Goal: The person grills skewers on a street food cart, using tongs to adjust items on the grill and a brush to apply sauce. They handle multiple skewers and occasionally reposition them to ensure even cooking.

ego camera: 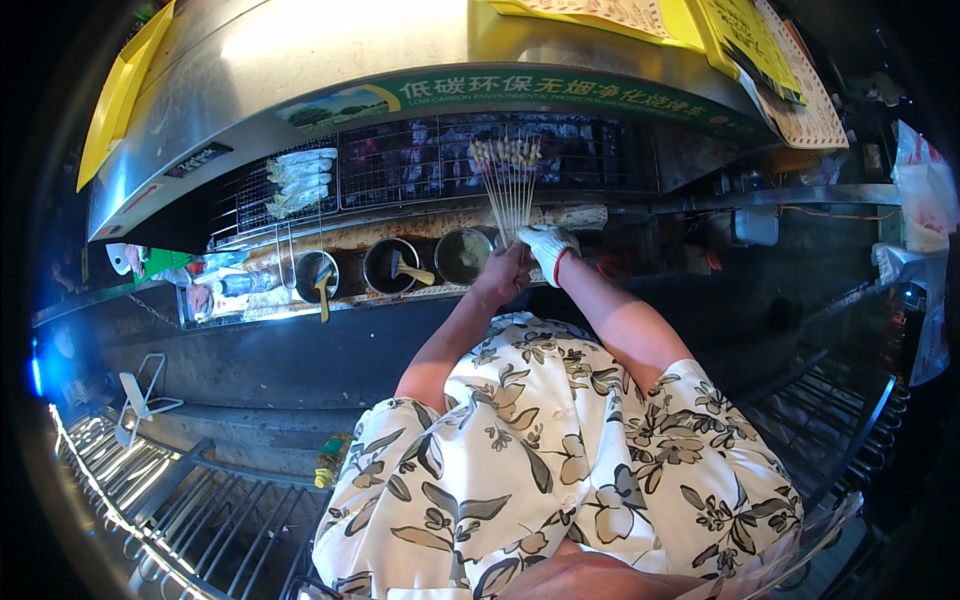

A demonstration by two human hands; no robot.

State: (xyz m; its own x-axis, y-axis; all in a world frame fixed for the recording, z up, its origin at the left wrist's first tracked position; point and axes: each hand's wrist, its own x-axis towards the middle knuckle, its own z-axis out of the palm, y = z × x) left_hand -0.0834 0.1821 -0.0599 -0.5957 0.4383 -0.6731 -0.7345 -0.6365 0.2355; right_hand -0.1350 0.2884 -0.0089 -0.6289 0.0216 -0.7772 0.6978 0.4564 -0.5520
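Observation:
A fanned bunch of thin skewers (510, 195) runs from my hands up to the charcoal grill. Small pale food pieces (506, 151) on their far ends lie over the wire grate (390, 169). My bare left hand (504, 271) closes around the lower ends of the sticks. Beside it, touching, my right hand (551, 246) in a white knitted glove with a red cuff also grips the bunch from the right. Just left of my hands stands a metal pot (463, 256) with pale contents.
Two more metal pots (390, 266) (315, 276) hold brushes (412, 271) on the front ledge. A wire grilling basket (302, 180) with pale green leafy food rests on the grate's left. The steel hood (360, 45) overhangs the grill. Behind me stand metal railings (225, 510) and an oil bottle (331, 459).

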